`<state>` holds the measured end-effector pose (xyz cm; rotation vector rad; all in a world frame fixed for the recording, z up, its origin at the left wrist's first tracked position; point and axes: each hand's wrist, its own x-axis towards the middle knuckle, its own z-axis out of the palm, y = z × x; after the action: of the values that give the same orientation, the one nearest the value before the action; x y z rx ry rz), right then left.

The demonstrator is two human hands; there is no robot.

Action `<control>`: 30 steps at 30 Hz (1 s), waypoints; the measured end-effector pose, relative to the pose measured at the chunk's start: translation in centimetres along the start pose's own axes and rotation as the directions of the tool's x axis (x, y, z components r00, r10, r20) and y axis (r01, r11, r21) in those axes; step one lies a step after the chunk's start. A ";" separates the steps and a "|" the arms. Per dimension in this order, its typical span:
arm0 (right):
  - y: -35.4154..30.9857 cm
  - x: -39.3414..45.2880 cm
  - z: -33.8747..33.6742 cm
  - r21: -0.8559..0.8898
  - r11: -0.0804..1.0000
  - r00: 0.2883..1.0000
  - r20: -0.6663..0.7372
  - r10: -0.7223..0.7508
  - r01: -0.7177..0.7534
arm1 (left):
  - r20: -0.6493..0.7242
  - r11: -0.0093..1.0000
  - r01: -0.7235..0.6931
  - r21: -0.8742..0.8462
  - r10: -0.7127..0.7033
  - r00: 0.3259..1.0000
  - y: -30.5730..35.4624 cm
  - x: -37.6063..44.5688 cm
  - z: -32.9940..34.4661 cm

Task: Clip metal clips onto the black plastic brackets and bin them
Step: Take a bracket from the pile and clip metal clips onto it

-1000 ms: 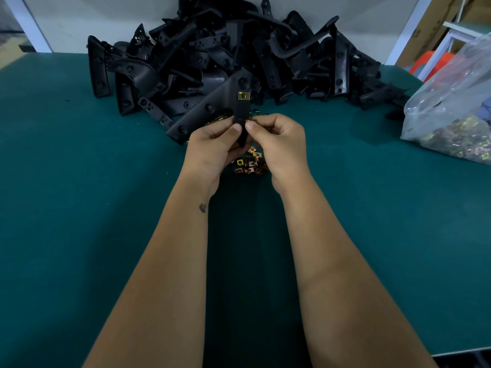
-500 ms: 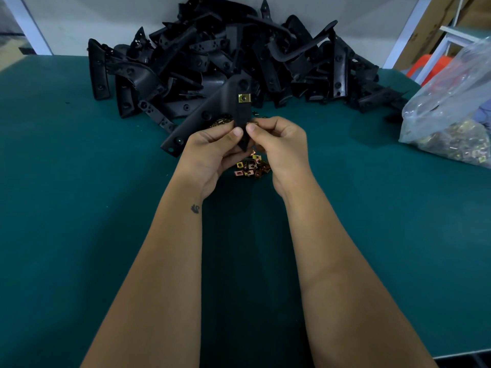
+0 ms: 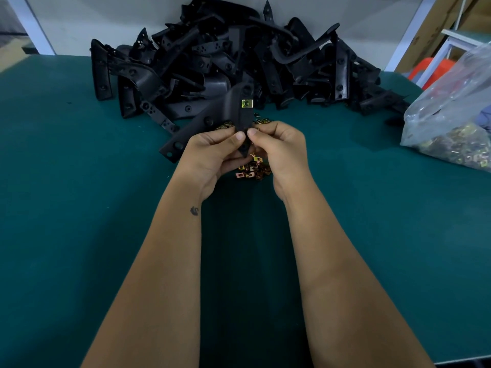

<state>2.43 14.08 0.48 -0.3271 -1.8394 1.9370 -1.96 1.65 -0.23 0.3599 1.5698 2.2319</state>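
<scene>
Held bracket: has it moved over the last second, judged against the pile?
Yes: the bracket swung its left end nearer the person, away from the pile.

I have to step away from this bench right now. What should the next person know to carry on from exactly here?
Left hand and right hand: both pinch the lower end of one black bracket, held above the green table.
Done: one metal clip sits on that bracket's upper part.
Loose clips lie under the hands; more in the plastic bag at right.
Left: any further clip on this bracket, binning it, then the bracket pile behind. No bin is in view.
</scene>
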 end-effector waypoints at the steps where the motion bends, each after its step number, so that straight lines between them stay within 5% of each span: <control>1: 0.0 0.0 0.0 0.006 1.000 1.000 0.004 0.003 -0.003 | 0.000 1.000 0.003 -0.002 -0.003 1.000 0.0 0.0 0.0; 13: 0.0 0.4 -0.3 0.330 0.936 0.989 0.119 0.085 -0.121 | -0.004 0.989 0.009 -0.151 -0.010 1.000 0.1 0.2 0.0; 30: -0.2 0.1 0.2 0.190 0.977 0.994 0.071 0.087 -0.099 | 0.074 0.980 -0.010 -0.201 0.025 0.997 0.1 0.1 -0.3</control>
<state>2.30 13.97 0.67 -0.2975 -1.6821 2.1936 -2.23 1.39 -0.22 0.3965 1.2936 2.3355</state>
